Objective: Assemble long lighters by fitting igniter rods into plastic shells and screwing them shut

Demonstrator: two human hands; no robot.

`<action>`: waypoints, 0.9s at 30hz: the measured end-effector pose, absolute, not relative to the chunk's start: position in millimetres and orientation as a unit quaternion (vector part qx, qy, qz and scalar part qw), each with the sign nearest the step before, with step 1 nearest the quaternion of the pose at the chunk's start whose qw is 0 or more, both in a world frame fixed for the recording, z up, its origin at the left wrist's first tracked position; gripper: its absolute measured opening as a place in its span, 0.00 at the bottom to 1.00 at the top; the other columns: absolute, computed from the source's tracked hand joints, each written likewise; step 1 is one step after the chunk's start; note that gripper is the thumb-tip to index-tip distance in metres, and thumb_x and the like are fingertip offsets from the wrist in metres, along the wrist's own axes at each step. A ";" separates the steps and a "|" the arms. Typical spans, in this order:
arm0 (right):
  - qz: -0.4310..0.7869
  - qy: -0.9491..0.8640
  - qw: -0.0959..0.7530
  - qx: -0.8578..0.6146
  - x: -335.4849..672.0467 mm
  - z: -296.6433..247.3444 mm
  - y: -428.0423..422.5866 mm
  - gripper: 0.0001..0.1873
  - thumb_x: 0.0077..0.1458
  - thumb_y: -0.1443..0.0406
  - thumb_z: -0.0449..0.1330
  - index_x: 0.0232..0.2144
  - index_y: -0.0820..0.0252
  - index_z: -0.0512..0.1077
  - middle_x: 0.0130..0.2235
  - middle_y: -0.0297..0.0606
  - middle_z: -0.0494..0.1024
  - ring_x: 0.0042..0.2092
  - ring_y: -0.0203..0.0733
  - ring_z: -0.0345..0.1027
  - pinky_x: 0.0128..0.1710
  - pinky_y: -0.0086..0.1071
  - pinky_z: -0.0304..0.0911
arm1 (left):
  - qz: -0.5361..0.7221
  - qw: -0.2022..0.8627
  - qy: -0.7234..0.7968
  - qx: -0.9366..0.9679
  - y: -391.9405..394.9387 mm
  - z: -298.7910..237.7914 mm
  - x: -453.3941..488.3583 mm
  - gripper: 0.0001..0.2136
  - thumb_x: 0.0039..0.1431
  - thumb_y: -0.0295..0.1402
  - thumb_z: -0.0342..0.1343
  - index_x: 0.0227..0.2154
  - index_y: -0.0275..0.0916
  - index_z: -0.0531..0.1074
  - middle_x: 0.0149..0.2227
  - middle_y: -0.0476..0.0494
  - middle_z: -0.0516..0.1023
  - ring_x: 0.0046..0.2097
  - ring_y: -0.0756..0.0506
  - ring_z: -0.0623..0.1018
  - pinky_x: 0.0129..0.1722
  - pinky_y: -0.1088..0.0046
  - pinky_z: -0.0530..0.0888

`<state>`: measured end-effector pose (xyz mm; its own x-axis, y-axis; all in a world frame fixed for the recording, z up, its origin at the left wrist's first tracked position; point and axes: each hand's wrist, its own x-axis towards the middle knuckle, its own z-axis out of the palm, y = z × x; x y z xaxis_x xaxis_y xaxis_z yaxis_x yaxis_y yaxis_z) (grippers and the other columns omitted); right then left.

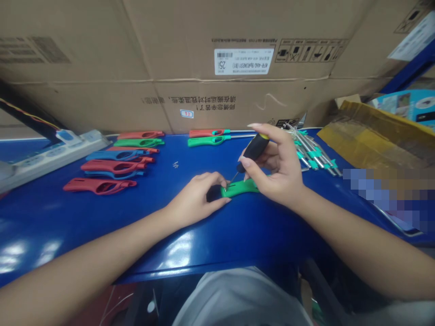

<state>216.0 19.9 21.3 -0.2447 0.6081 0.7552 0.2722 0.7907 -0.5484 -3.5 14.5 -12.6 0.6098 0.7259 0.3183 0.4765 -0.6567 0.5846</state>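
A green plastic lighter handle (242,187) lies on the blue table (136,217) in front of me. My left hand (197,199) is closed on its left end and pins it to the table. My right hand (277,170) grips a black-handled screwdriver (253,150) with a yellow cap, tilted, its thin tip touching the top of the green handle near my left fingers.
Several red, green and blue handle shells (115,167) lie at the left. Two assembled lighters (209,137) rest by the cardboard boxes (204,63). A pile of metal tubes with teal ends (314,151) lies at the right. Tiny screws (176,165) and a power strip (50,151) are also here.
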 end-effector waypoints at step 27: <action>0.108 -0.790 0.543 -0.262 218.2 18.8 19.3 0.29 0.63 0.62 0.61 0.64 0.46 0.60 0.59 0.43 0.71 0.40 0.43 0.78 0.32 0.37 0.81 | 0.274 0.221 0.347 0.869 14.0 -10.7 -3.4 0.09 0.62 0.35 0.63 0.40 0.42 0.68 0.42 0.48 0.78 0.46 0.43 0.79 0.50 0.63 0.74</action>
